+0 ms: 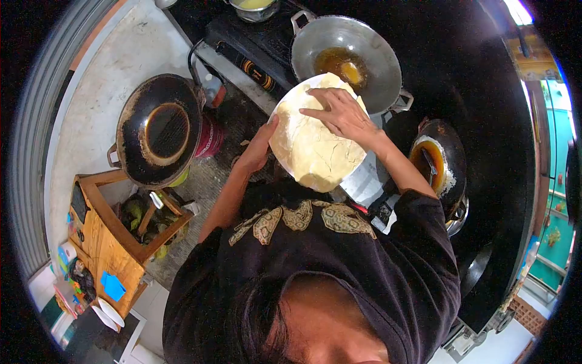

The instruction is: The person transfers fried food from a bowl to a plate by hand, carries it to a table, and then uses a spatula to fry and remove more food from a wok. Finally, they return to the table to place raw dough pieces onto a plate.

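Observation:
My left hand [257, 148] grips the left side of a white plate [291, 97], thumb on its rim. A broad, pale yellow mass like dough [318, 148], with cracks across it, covers most of the plate. Over the mass's upper part lies my right hand [342, 115], fingers stretched and apart, the tips seeming to touch it. Just beyond the plate sits a grey wok [379, 60] with brown oil, where a small yellow piece [351, 73] floats.
A dark wok [130, 136] with dark liquid stands at left. On the right is another blackened pan [458, 155] with orange-brown oil and a utensil. A metal pot [260, 12] sits at the top. A wooden table [109, 249] holds small items at lower left.

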The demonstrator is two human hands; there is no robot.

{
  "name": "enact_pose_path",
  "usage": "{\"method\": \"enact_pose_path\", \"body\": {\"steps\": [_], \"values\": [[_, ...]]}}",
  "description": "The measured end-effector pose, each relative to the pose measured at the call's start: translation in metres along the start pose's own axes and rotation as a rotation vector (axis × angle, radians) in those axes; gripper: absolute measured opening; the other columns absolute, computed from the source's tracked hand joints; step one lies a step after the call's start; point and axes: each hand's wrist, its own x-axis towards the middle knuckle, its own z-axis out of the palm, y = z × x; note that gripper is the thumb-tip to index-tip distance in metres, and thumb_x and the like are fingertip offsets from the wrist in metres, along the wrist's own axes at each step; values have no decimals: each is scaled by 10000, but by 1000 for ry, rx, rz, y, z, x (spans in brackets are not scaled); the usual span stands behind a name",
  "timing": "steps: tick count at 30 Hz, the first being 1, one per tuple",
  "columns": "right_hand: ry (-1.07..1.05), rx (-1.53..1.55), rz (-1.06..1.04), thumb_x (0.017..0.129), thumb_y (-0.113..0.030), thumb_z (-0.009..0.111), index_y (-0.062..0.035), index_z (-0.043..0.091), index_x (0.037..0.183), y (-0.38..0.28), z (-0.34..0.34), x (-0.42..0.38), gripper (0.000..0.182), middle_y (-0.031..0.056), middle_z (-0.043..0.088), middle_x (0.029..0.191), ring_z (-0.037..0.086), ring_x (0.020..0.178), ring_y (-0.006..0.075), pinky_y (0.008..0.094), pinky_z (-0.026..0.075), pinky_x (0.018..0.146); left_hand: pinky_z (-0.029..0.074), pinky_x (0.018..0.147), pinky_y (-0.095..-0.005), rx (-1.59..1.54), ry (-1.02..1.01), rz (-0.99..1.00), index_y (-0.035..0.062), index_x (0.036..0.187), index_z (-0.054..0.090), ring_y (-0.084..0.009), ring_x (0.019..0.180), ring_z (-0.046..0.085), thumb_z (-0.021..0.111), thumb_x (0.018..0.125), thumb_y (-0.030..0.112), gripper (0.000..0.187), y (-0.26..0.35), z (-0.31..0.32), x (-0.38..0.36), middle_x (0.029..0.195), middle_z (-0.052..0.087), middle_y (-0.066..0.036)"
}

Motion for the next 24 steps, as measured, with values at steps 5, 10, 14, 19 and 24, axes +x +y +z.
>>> {"method": "enact_pose_path", "body": {"steps": [5,10,14,19,24], "values": [[1,6,-14,771,-92,572,-162,650,1081,6,1,-2,327,95,534,1239,514,1085,270,382,416,934,410,941,-307,33,-10,9,22,1307,454,-142,1108,537,375,965,504,596,-1,3,1,1228,563,-71],[-4,-7,-61,772,-95,575,-119,649,1028,9,-2,-3,268,87,544,1223,516,1083,263,382,434,918,404,948,-311,34,-19,22,20,1312,449,-146,1114,529,387,966,488,585,-8,4,4,1237,555,-69],[-19,4,-82,776,-106,585,-118,639,1052,11,-3,-6,282,92,551,1206,518,1078,274,387,439,910,403,949,-310,39,-6,19,22,1313,449,-142,1113,528,397,968,472,569,-11,4,4,1233,556,-65],[100,-68,64,776,-116,595,-131,620,1139,14,-6,-7,365,102,554,1192,521,1066,288,399,433,896,391,963,-306,32,13,-1,23,1316,447,-142,1119,524,399,972,455,554,-13,2,4,1233,556,-66],[66,-135,29,787,-85,583,-242,589,1217,16,-2,-10,458,99,501,1266,511,1072,286,404,410,919,385,966,-310,9,-35,23,28,1317,451,-145,1130,516,412,962,470,568,-12,3,3,1238,555,-62]]}}
